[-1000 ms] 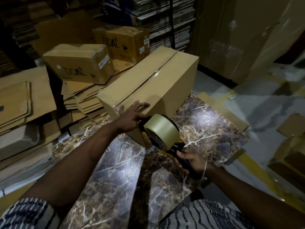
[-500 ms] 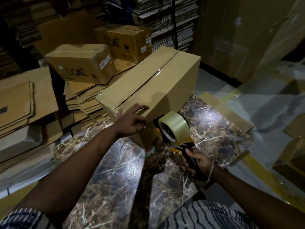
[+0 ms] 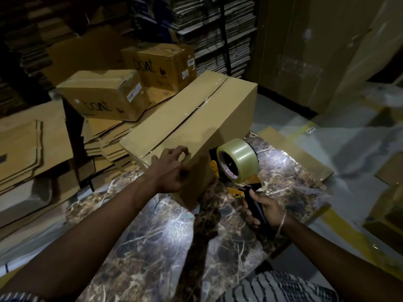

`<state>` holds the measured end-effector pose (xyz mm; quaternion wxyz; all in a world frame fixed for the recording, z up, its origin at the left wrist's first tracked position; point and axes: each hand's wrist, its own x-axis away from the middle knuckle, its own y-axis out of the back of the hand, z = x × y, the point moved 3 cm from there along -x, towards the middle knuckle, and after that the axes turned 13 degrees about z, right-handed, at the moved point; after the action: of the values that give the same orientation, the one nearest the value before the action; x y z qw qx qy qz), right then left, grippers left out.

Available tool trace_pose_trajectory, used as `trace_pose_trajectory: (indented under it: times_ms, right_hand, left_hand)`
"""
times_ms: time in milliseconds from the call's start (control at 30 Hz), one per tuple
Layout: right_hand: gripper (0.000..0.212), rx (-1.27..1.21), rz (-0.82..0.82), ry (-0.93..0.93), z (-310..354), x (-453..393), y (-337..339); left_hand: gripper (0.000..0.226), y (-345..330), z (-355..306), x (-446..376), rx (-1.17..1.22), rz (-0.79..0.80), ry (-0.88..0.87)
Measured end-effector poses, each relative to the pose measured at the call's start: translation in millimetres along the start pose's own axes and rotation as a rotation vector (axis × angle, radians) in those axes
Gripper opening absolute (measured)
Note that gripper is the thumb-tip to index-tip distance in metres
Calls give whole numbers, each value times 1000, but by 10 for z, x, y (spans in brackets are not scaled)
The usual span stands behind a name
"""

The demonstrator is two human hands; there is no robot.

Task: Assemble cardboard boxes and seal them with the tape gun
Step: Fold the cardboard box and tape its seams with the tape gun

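Observation:
A long plain cardboard box [image 3: 196,125] lies on a marble-patterned tabletop [image 3: 152,247], its top flaps closed with a dark seam down the middle. My left hand [image 3: 170,171] sits at the box's near end. Its fingers curl over the top edge, thumb and forefinger meeting in a ring. My right hand [image 3: 263,211] grips the black handle of the tape gun [image 3: 235,166]. The gun carries a clear tape roll and yellow guards, and its head is against the box's near right side, low by the corner.
Two printed cartons [image 3: 104,94] [image 3: 165,64] sit on stacks of flat cardboard [image 3: 28,140] to the left. Shelves of flattened stock [image 3: 218,33] fill the back. A tall carton [image 3: 305,46] stands at right, with cardboard scraps [image 3: 390,171] on the floor.
The tape gun has moved right and away from the box's near end to its right side. My left hand went from lying flat on the box to curled fingers at the top edge.

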<state>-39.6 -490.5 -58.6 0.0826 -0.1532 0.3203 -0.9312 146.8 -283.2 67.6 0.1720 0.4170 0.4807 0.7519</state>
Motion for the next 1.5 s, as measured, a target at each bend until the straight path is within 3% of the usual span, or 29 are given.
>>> trace_pose_trajectory:
  times_ms: [133,367,733,933,1167,1333,1433,1500]
  right_hand:
    - [75,-19,29,1,107,-34,10]
    - [69,27,87,9,299,-86,-8]
    - [63,-57,346,-128,677,-261,-490]
    - [62,-71,473,-122,887,-436,-895]
    - [64,30,496,-144,898,-762,-1379]
    - [57,58,493,-156,744,-996,-1743]
    - [58,85,469,-164,622,-1121,-1889]
    - [58,97,455,-178,560,-1183,-1955]
  left_hand:
    - [52,38,-22,-116,-86,-11,36]
    - [109,-91,61,-234,142,3,90]
    - [101,-163,85,-175,250,41,61]
    - [94,-438,163,228,349,-44,-29]
    - [93,-768,242,903,465,-102,-75]
    - [72,-1103,304,1372,495,-169,-111]
    - [71,-1277,285,1602,444,-208,-9]
    - [58,-1372,236,1730,508,-329,93]
